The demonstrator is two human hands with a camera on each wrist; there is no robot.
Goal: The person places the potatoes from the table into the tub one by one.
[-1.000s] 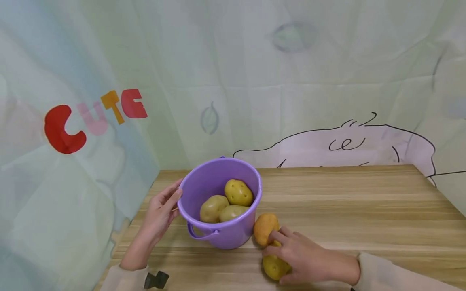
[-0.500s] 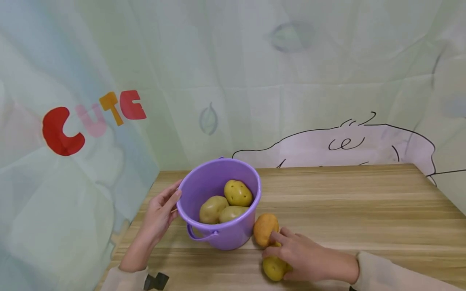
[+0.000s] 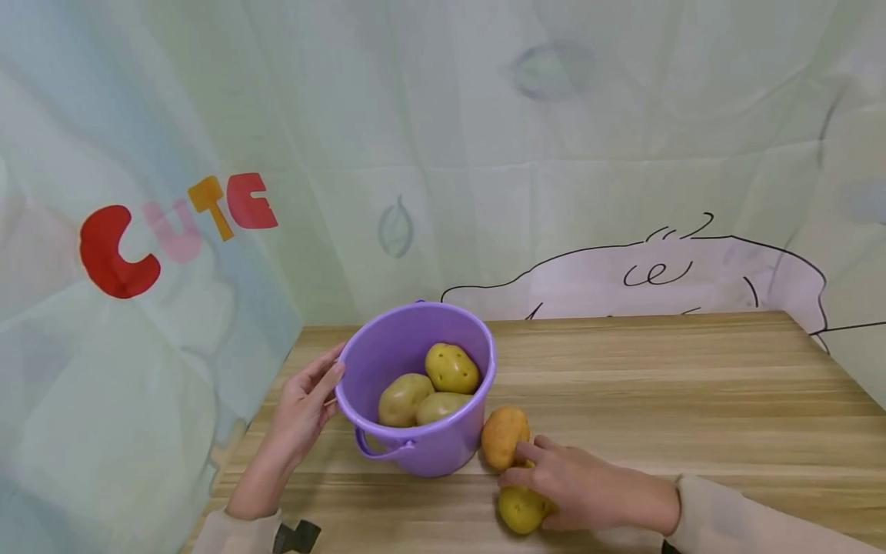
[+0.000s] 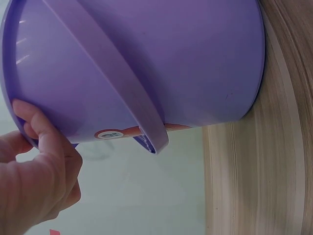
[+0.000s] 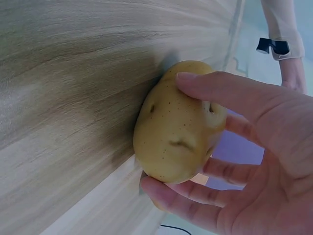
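A purple bucket (image 3: pixel 443 450) stands tilted toward the viewer on the table, with three potatoes (image 3: pixel 451 368) inside it. My left hand (image 3: pixel 302 405) pinches its rim on the left side, thumb over the edge; the left wrist view shows the bucket's wall and its hanging handle (image 4: pixel 115 73). To the right of the bucket, my right hand (image 3: pixel 571 483) grips a yellow potato (image 5: pixel 173 127) on the table, thumb on one side and fingers around the other. An orange-brown potato-shaped item (image 3: pixel 504 438) lies between that potato and the bucket, close to my fingertips.
The wooden table (image 3: pixel 657 385) stretches off to the right and back. A printed curtain (image 3: pixel 415 154) hangs behind it and along the left, with the word CUTE on it. A black band (image 3: pixel 298 536) sits at the left sleeve.
Both hands, the bucket and the potatoes keep almost the same places. My right fingers have shifted only slightly on the yellow potato.
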